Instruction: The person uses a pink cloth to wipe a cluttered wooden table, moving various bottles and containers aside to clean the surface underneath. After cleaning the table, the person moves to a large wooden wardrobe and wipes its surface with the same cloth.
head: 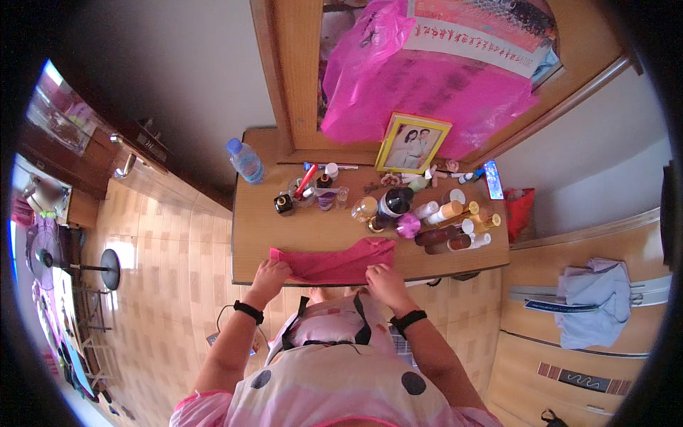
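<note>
A pinkish-red cloth [333,264] lies spread along the front edge of a wooden dressing table [256,229]. At its left end my left hand [271,277] grips the cloth with bent fingers. My right hand [385,283] pinches it near the lower right corner. Between the hands the cloth is loosely creased, and its upper right corner lies on the tabletop. Dark bands circle both wrists. Close behind the cloth's right end stand a purple round-topped bottle [408,226] and several cosmetic bottles [445,213].
A water bottle [246,163] stands at the back left, near small jars [283,204]. A yellow photo frame [413,144] leans at the back before a pink plastic bag [427,91]. A lit phone [493,180] is at the right edge. A standing fan [48,260] is far left.
</note>
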Available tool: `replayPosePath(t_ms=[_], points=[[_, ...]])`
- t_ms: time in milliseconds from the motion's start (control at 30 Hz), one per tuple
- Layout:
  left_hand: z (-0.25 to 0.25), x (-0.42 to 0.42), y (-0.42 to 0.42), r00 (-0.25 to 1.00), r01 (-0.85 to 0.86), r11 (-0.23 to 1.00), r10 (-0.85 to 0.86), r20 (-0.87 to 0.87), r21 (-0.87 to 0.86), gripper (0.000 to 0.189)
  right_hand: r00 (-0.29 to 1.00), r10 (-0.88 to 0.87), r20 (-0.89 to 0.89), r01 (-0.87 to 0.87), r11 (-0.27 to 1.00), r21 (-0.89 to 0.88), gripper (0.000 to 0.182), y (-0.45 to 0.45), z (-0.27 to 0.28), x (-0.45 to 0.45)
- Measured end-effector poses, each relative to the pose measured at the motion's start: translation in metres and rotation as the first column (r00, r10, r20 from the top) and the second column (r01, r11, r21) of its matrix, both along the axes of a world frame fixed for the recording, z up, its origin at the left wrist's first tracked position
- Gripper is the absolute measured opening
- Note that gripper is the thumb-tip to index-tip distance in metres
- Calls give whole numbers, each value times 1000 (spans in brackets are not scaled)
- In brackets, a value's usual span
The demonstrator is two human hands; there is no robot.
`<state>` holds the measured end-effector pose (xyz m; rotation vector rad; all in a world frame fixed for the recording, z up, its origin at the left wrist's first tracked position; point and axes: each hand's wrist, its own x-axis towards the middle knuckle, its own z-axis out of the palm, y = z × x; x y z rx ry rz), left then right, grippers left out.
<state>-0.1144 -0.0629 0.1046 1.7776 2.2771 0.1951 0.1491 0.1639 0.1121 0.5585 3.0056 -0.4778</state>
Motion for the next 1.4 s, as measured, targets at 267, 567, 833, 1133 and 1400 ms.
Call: replayPosePath(t_ms=[267, 567, 833, 1133, 1400], points=[[-1, -9, -9, 969, -142, 987, 155, 191, -81, 16, 1000, -12, -27, 12, 1000, -5, 24, 2, 3, 3], [35, -26, 14, 787, -497, 868, 459, 411, -19, 25, 906, -397, -146, 312, 860, -404, 21, 28, 29, -5], [17, -14, 35, 972, -235, 948, 230, 47, 215, 44, 967, -188, -171, 127, 940, -317, 29, 22, 22, -29], [-26, 30, 46, 960, 249, 959, -263, -96, -133, 37, 975, -180, 130, 177, 984, 34, 41, 5, -11, 14], [-6, 80, 79, 980, 179, 982, -183, -80, -61, 35, 928, -312, 202, 344, 927, -148, 40, 33, -7, 47]])
